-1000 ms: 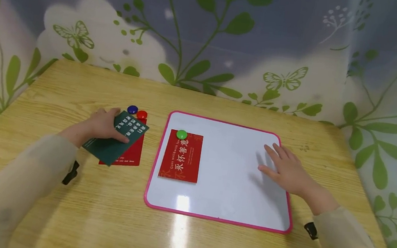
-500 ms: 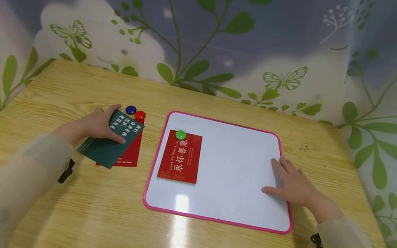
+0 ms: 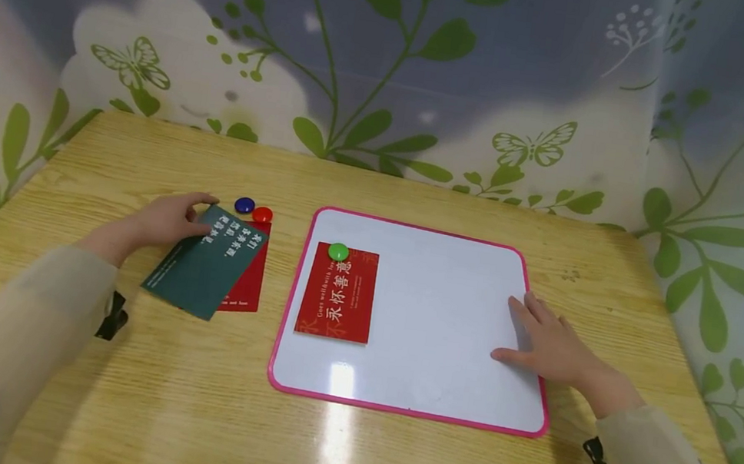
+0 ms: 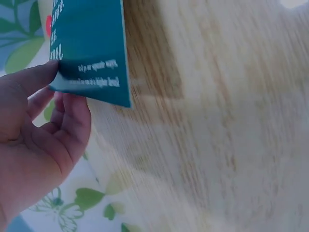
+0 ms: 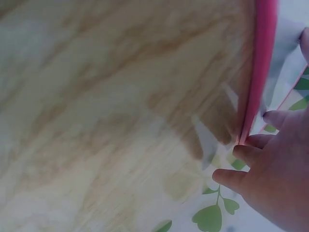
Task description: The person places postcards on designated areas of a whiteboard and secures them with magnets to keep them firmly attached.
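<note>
Between thumb and fingers my left hand (image 3: 167, 221) pinches the upper left edge of a dark green card (image 3: 203, 273) printed with white characters. Its corner shows raised over the wood in the left wrist view, thumb (image 4: 36, 77) on the printed face. Under the green card lies a red card (image 3: 251, 279), partly hidden. My right hand (image 3: 553, 343) rests at the right edge of a pink-framed whiteboard (image 3: 436, 333), fingers spread and straight over the frame. On the board's left side lies another red card (image 3: 349, 306), with a green round magnet (image 3: 338, 252) at its top.
A blue round magnet (image 3: 245, 205) and a red round magnet (image 3: 263, 214) sit beside each other just above the left-hand cards. Everything stands on a wooden table (image 3: 217, 414). A curtain (image 3: 229, 36) with leaves and butterflies hangs behind the table.
My left hand has drawn back leftward along the green card, its grip now at the card's edge. The right hand has shifted right and down onto the board's edge.
</note>
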The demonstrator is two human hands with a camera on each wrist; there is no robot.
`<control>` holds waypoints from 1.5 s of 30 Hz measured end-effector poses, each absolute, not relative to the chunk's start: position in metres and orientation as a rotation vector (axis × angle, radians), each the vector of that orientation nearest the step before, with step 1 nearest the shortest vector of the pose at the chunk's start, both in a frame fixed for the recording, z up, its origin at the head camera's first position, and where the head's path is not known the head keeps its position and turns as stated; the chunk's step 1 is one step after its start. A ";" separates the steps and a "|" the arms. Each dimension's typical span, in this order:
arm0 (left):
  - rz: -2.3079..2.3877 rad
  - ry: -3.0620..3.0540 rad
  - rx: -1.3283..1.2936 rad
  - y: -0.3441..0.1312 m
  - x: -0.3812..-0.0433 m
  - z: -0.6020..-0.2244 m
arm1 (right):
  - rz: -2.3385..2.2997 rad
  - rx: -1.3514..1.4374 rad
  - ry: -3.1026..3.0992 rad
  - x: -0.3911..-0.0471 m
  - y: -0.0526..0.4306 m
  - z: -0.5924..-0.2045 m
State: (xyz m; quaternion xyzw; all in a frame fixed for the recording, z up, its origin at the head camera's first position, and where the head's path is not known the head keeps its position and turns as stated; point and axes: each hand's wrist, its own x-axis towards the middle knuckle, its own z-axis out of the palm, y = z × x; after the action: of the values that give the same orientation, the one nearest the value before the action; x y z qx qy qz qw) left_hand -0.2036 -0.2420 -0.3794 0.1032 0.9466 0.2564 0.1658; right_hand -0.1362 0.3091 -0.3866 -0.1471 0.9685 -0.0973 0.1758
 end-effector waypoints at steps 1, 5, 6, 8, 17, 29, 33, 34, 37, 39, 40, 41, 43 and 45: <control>0.772 2.680 0.278 -0.244 -0.204 -0.379 | -0.278 -0.417 2.742 -0.136 0.309 -0.387; 0.912 2.620 0.227 -0.250 -0.204 -0.380 | -0.270 -0.418 2.739 -0.135 0.309 -0.388; 0.943 2.603 0.210 -0.250 -0.203 -0.380 | -0.264 -0.420 2.739 -0.135 0.309 -0.388; 0.981 2.580 0.178 -0.251 -0.203 -0.381 | -0.253 -0.428 2.739 -0.134 0.309 -0.389; 1.169 2.455 0.037 -0.253 -0.203 -0.379 | -0.250 -0.419 2.731 -0.134 0.310 -0.389; 1.242 2.376 -0.057 -0.254 -0.202 -0.377 | -0.250 -0.406 2.713 -0.137 0.311 -0.391; 1.292 2.342 -0.040 -0.254 -0.204 -0.376 | -0.243 -0.410 2.715 -0.138 0.311 -0.391; 1.305 2.333 -0.042 -0.254 -0.204 -0.376 | -0.242 -0.410 2.715 -0.138 0.311 -0.391; 1.349 2.308 -0.041 -0.251 -0.206 -0.374 | -0.243 -0.414 2.717 -0.139 0.311 -0.390; 1.380 2.290 -0.050 -0.248 -0.207 -0.373 | -0.242 -0.415 2.718 -0.138 0.310 -0.389; 1.390 2.281 -0.050 -0.246 -0.207 -0.371 | -0.242 -0.415 2.717 -0.138 0.310 -0.388; 1.403 2.269 -0.050 -0.244 -0.207 -0.370 | -0.240 -0.419 2.719 -0.139 0.310 -0.388; 1.424 2.246 -0.062 -0.238 -0.207 -0.368 | -0.241 -0.413 2.717 -0.138 0.310 -0.388; 1.444 2.224 -0.059 -0.230 -0.208 -0.365 | -0.241 -0.410 2.716 -0.138 0.310 -0.388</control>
State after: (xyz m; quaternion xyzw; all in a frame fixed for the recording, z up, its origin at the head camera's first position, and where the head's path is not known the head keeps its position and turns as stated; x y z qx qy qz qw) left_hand -0.2077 -0.2304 -0.3651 -0.0217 0.8136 0.5282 0.2423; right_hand -0.1380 0.3101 -0.3878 -0.1461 0.9668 -0.0860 0.1911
